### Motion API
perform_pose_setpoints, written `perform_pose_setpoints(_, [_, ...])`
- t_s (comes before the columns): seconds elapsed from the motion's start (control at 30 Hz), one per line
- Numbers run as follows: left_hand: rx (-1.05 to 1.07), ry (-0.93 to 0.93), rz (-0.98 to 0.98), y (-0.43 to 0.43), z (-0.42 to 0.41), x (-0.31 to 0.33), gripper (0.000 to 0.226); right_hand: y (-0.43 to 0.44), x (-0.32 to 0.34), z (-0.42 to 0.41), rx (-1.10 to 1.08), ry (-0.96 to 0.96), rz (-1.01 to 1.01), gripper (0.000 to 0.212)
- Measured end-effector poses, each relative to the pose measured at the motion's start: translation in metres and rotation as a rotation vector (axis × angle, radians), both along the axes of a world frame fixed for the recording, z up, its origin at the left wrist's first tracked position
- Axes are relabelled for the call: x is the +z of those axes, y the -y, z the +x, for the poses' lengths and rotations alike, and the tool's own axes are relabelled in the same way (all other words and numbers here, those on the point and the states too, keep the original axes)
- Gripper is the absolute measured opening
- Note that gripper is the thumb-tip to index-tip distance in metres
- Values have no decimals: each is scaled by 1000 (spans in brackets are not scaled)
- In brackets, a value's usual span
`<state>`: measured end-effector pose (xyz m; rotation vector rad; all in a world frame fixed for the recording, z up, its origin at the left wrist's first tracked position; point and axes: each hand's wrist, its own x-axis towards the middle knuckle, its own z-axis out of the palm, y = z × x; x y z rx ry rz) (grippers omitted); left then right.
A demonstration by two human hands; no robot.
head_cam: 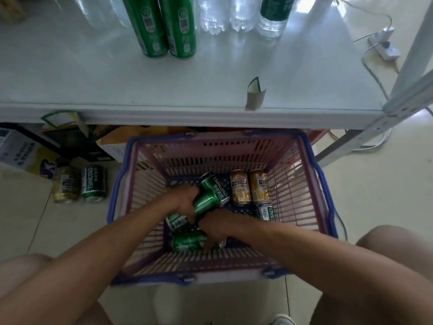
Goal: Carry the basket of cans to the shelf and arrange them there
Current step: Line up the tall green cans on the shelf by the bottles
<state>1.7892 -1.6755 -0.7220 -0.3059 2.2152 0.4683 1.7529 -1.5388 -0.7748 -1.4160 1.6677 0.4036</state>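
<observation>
Pink plastic with blue handles, the basket (295, 188) is sitting on the floor just in front of the white shelf (93, 78), and both of the person's arms are reaching down into it. The left hand (185, 197) is curling its fingers round a green can (207, 203) and tilting it up off the basket floor, with a second green can (216, 184) pressing against it. The right hand (216, 227) is pointing its fingers down at a lower green can (187, 242); motion blur is hiding the fingertips, so whether it is gripping cannot be told. Two gold cans (248, 187) are lying side by side toward the far wall, and a silver-green can (266, 212) is lying just below them. These cans are likely behaving as stiff, smooth and fairly heavy things (if full), rolling easily on their sides, so taking each round the middle of the barrel is looking safest. The shelf's front edge is overhanging the basket's far rim and a loose cardboard tag (255, 95) is standing on that edge, both lying in the path of a lift. Two tall green cans (166, 26) and water bottles (216, 15) are occupying the back of the shelf. Left of the basket, a pair of cans (79, 184) is standing on the tiles near some boxes (23, 148).
</observation>
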Motion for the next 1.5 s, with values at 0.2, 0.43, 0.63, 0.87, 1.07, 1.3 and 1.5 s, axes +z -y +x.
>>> perform_pose_setpoints(0.2, [132,-196,109,34,6,63,105,-29,79,-55,-282,236,-30,87])
perform_pose_setpoints(0.43, [363,-513,353,67,28,124,97,-60,158,-88,-554,473,-223,97])
perform_pose_setpoints(0.63, [371,-655,494,76,11,179,85,-60,205,-111,-671,719,-477,67])
perform_pose_setpoints(0.87, [458,-848,627,84,7,222,81,-52,236,-132,-730,896,-804,72])
perform_pose_setpoints(1.07, [754,-1165,630,80,-9,224,65,-35,260,-139,-922,756,-1031,73])
perform_pose_setpoints(1.3, [824,-1364,442,57,-54,206,73,-8,249,-156,-1178,465,-1196,51])
perform_pose_setpoints(1.5, [807,-1389,498,52,-84,188,77,-1,237,-184,-1215,254,-1261,45])
